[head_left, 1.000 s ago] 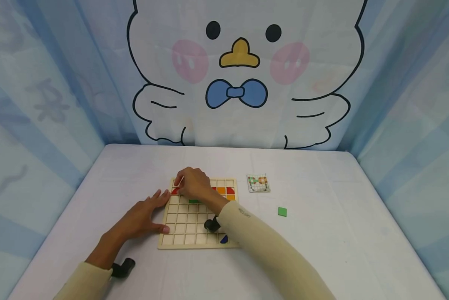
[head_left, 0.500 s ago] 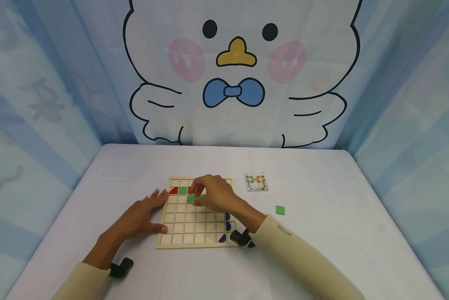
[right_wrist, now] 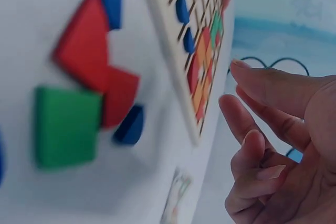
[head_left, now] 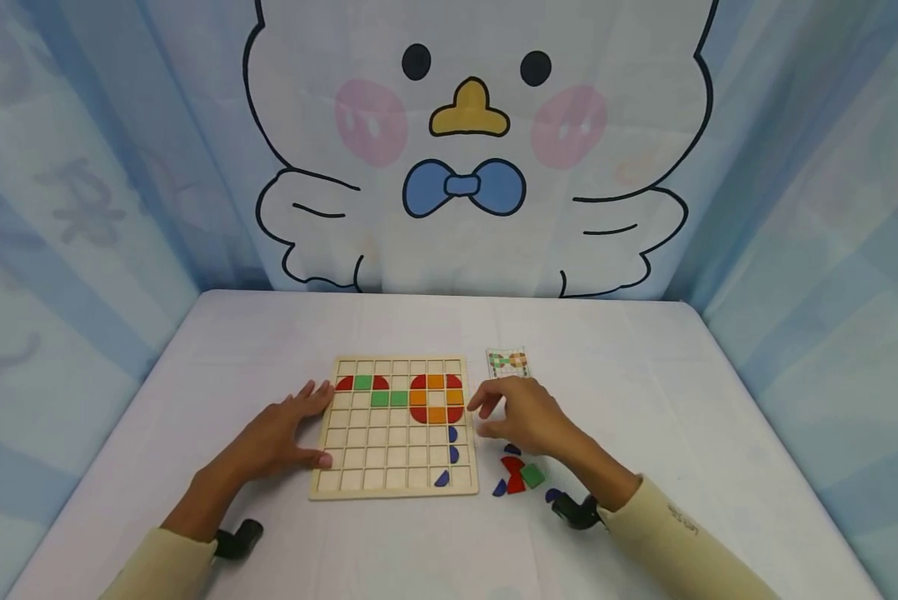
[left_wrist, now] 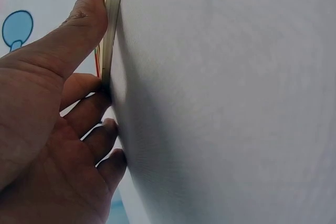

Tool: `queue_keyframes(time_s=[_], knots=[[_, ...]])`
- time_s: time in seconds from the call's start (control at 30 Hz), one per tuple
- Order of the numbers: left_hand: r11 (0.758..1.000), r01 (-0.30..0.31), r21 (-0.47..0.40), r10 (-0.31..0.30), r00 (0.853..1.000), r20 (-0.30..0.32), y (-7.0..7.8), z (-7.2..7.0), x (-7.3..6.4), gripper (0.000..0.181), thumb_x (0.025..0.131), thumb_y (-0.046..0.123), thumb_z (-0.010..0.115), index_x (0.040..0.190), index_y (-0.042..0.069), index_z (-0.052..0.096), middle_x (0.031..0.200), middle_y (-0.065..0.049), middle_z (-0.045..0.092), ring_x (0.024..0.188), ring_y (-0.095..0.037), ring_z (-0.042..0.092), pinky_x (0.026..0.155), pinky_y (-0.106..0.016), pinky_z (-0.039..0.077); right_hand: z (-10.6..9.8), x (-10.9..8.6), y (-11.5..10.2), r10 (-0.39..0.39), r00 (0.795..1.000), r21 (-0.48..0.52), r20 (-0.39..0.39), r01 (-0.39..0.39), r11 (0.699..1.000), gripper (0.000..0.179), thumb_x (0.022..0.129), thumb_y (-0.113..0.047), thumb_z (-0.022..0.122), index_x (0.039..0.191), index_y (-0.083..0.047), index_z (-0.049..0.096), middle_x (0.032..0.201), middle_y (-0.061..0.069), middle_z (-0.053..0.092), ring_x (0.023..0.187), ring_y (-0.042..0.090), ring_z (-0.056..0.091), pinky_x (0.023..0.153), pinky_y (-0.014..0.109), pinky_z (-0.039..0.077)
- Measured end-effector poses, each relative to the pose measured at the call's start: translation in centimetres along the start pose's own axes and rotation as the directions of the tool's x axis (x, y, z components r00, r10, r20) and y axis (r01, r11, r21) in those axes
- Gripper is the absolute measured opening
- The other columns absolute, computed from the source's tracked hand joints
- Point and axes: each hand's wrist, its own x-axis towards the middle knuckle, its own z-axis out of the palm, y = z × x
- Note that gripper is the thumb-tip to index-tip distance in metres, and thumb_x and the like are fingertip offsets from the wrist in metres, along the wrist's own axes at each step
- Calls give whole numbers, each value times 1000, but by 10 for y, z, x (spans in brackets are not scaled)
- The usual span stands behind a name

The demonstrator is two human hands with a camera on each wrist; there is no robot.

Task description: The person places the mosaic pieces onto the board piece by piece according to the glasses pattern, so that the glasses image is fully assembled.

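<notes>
A wooden grid board [head_left: 392,458] lies on the white table with red, orange and green tiles in its upper cells. Three blue pieces [head_left: 453,454] sit in its lower right cells. My left hand [head_left: 272,437] rests at the board's left edge; in the left wrist view the thumb [left_wrist: 86,22] lies on the rim and the other fingertips reach down to the tabletop. Just right of the board hovers my right hand [head_left: 527,421], fingers loosely bent and apart, nothing visible between them. Below it lie loose red pieces [head_left: 516,482] and a green square [head_left: 532,476].
A small pattern card [head_left: 507,360] lies behind my right hand, partly covered. Loose blue pieces [head_left: 500,487] are scattered round the red and green ones, one [head_left: 552,495] beside the right wrist's camera [head_left: 575,511]. Printed curtains surround the table.
My right hand has moved right from over the board's upper left, uncovering its tiles and the loose pieces. The lone green tile at right is now out of sight. My left hand stays put.
</notes>
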Motion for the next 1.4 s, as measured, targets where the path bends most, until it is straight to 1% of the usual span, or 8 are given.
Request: queue_keyframes(time_s=[0.2,0.43,0.57,0.67,0.83,1.0,1.2,1.4], knots=[[1000,1,5,-1,1000,-11,0,0,0,116,75,43,95,167,13,31,174,-21,27,158,-56,24,125,-76,23,-18,-19,35,58,997,3,-41,-58,998,22,87,-14,88,107,-20,80,89,-7,72,90,19,59,78,31,52],[1000,-9,3,9,1000,-19,0,-1,-1,116,74,43,95,167,12,32,173,-21,29,158,-55,25,125,-76,24,-37,-28,76,118,986,-41,-118,-123,992,27,87,-13,88,113,-16,78,91,0,73,82,21,57,69,33,48],[1000,-6,0,6,1000,-19,0,0,-2,117,74,44,95,167,12,33,173,-21,29,158,-56,26,124,-76,24,-39,-30,90,172,974,-110,-148,-189,976,31,86,-17,89,115,-16,77,94,3,73,91,24,61,75,39,54],[1000,-2,1,2,1000,-15,0,0,-2,117,73,44,95,167,12,32,173,-21,29,157,-57,26,124,-76,24,-36,-29,96,205,969,-128,-136,-223,966,31,86,-20,90,113,-17,77,95,4,72,93,24,63,76,41,57],[1000,-9,1,9,1000,-18,0,-1,-2,116,74,43,95,167,11,32,173,-21,29,158,-55,25,125,-75,24,-30,-25,97,195,973,-139,-125,-212,967,24,86,-21,90,105,-18,76,92,2,71,88,21,62,72,36,55],[1000,-10,-3,10,1000,-18,-1,1,-1,117,74,44,95,167,12,32,173,-21,29,159,-54,25,125,-75,24,-25,-19,89,165,979,-138,-116,-180,974,25,84,-16,92,98,-20,72,91,2,70,89,22,61,72,36,52],[1000,-6,-1,6,1000,-18,-1,1,-1,116,74,42,95,167,12,32,173,-20,29,160,-52,24,125,-75,23,-17,-9,71,117,986,-75,-120,-126,989,21,84,-11,90,88,-20,72,86,-1,70,86,20,59,73,34,48],[1000,-11,2,11,1000,-15,-1,1,-1,117,74,44,95,167,11,32,173,-20,30,160,-52,25,125,-75,24,-6,3,45,65,990,-26,-124,-69,997,19,86,-12,89,82,-20,72,80,-4,68,82,17,57,74,32,45]])
